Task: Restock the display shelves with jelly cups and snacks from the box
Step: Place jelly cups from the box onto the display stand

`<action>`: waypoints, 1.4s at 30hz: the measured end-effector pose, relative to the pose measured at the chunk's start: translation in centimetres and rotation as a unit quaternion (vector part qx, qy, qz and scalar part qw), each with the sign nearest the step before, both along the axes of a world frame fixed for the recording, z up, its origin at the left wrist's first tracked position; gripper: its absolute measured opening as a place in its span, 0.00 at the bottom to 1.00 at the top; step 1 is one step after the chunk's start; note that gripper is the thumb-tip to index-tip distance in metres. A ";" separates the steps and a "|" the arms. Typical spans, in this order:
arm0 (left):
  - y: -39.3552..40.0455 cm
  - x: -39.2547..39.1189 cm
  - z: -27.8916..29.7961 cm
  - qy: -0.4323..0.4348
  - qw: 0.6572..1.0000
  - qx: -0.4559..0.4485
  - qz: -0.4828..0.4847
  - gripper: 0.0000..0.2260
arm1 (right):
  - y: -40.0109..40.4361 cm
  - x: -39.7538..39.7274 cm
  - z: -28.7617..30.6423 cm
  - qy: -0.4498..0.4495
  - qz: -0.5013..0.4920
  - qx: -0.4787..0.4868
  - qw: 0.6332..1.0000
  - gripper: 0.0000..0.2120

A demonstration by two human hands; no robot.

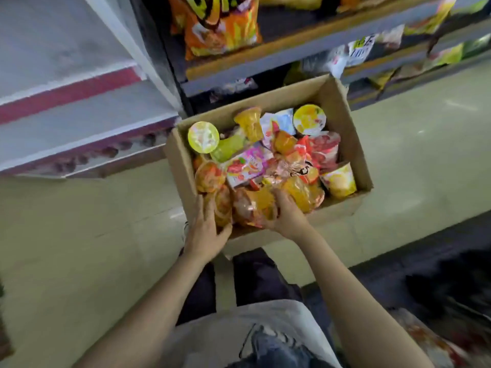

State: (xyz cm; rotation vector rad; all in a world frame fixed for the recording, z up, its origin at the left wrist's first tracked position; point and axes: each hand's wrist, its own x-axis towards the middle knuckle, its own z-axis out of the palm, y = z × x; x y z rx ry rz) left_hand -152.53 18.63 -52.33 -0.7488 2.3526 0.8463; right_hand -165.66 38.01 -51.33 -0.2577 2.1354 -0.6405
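A person crouches over a cardboard box (pixel 342 107) of jelly cups and snack packets on a pale tiled floor (pixel 79 248), just in front of a display shelf (pixel 305 49). The left hand (pixel 206 231) curls over the box's near-left corner, its thumb touching an orange jelly cup (pixel 221 205) inside. The right hand (pixel 285 215) reaches into the box, fingers closed around a clear bag of orange cups (pixel 255 204). A large orange snack bag (pixel 220 25) stands on the shelf above; a yellow-lidded cup (pixel 203 137) lies near the box's far-left corner.
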 end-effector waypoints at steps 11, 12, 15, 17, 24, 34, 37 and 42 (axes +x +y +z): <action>0.0 -0.3 0.5 0.025 0.997 0.018 0.070 0.40 | -2.5 -0.4 -2.6 0.055 0.143 0.055 0.987 0.34; -0.1 -0.4 0.6 0.027 0.996 0.023 0.076 0.41 | -2.3 -0.3 -2.4 0.051 0.148 0.050 0.986 0.35; -0.6 -0.5 1.1 0.024 0.995 0.049 0.089 0.43 | -1.5 0.1 -1.2 0.053 0.125 0.014 0.991 0.37; -0.7 -0.7 1.8 0.029 0.994 0.049 0.089 0.42 | -0.9 0.1 -0.3 0.010 0.034 -0.025 0.999 0.33; 2.4 -6.2 5.3 0.033 0.855 0.362 0.370 0.28 | -0.8 -0.9 3.7 -0.070 -0.189 -0.148 0.968 0.13; 5.6 -11.1 4.3 0.018 0.733 0.477 0.485 0.15 | 4.6 -5.6 1.7 0.112 -0.147 -0.081 0.979 0.16; 6.4 -10.5 3.4 -0.014 0.723 0.446 0.527 0.21 | 6.3 -6.7 -1.1 0.071 -0.142 0.016 0.987 0.25; 6.7 -9.5 2.2 -0.020 0.731 0.430 0.530 0.25 | 6.0 -6.5 -3.6 0.056 -0.096 0.050 0.993 0.31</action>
